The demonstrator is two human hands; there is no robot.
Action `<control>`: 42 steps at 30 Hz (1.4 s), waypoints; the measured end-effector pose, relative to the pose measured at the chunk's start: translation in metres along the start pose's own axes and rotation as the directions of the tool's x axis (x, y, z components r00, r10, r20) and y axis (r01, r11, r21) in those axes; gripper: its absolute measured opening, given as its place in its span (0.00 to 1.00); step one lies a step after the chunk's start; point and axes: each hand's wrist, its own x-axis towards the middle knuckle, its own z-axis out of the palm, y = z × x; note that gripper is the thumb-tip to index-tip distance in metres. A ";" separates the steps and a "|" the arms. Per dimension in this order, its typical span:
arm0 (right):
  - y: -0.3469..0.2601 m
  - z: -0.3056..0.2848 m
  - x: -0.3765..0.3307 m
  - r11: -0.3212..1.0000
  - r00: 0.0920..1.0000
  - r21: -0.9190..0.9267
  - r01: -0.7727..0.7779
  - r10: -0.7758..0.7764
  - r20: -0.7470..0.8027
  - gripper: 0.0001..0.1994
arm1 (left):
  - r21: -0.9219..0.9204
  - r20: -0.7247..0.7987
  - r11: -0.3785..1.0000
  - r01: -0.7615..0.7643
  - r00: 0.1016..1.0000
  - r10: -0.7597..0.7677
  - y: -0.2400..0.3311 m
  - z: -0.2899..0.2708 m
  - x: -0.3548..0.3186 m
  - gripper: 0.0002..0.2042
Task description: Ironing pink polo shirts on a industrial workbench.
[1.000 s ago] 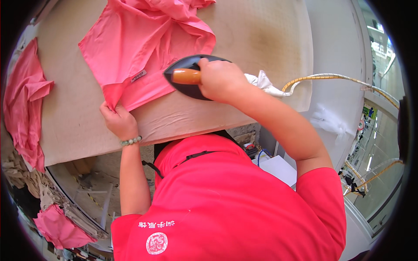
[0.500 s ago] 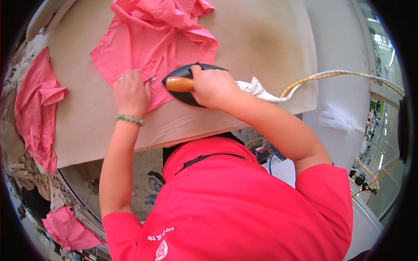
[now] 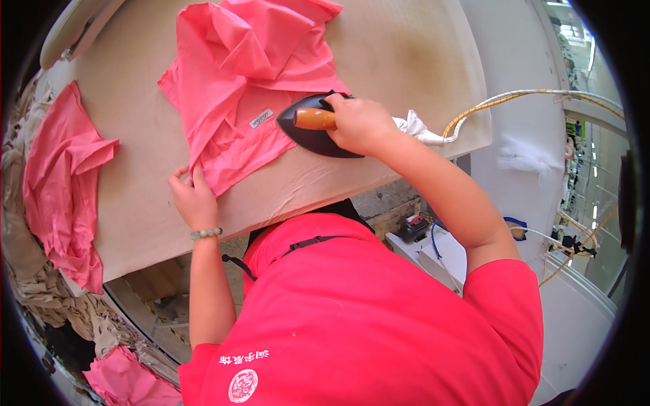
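A beige, cloth-covered surface [image 3: 135, 210] spreads across the upper part of the view, browned in a patch toward its far right and creased along the near edge. On it, at the middle, lies the rumpled pink garment [image 3: 250, 47], with a small pale label [image 3: 261, 118] showing. The right hand [image 3: 362, 126] is closed around the wooden handle of a dark iron [image 3: 305, 143], whose tip points left onto the garment's lower part. The left hand [image 3: 195, 203] has bent fingers at the garment's near left corner; whether they pinch it, I cannot tell. A second pink garment [image 3: 68, 189] hangs over the surface's left edge, beside heaped beige cloth [image 3: 51, 287]; more pink cloth [image 3: 128, 379] lies at lower left. From behind the iron, a yellow-and-white hose [image 3: 508, 99] runs right, past a pale panel [image 3: 518, 68] carrying gauzy white material [image 3: 527, 155]. Beyond it, glassy panes [image 3: 589, 176] show bright streaks.
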 end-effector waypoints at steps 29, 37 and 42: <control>-0.087 0.017 -0.009 0.996 0.990 -0.023 0.085 -0.082 0.112 0.21 | 0.269 -0.011 0.919 -0.290 0.953 0.303 -0.034 0.000 -0.001 0.10; -0.119 0.010 -0.017 0.983 0.985 0.142 0.112 -0.129 0.114 0.42 | 0.445 0.021 0.847 -0.291 0.949 0.315 -0.034 -0.006 -0.001 0.08; -0.157 0.018 -0.015 0.965 0.974 0.236 0.118 -0.158 0.161 0.51 | 0.467 0.022 0.830 -0.305 0.942 0.334 -0.033 -0.013 0.001 0.08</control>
